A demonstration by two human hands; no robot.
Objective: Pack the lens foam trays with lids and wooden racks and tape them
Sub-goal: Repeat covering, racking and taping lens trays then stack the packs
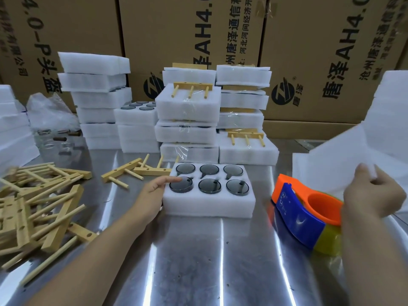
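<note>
A steel table fills the lower half of the frame. Its brushed top is scratched and dotted with small dark specks. Bright streaks of light run down it from the middle towards the bottom edge, and it faintly mirrors what stands on it. Behind it, across the whole top of the frame, a wall of big brown cardboard boxes closes off the view. They carry large black Chinese characters and "AH4.0", printed sideways, and a round black logo sits low on the right-hand box. A flatter box lies at their foot, middle right. The light is soft and even.
</note>
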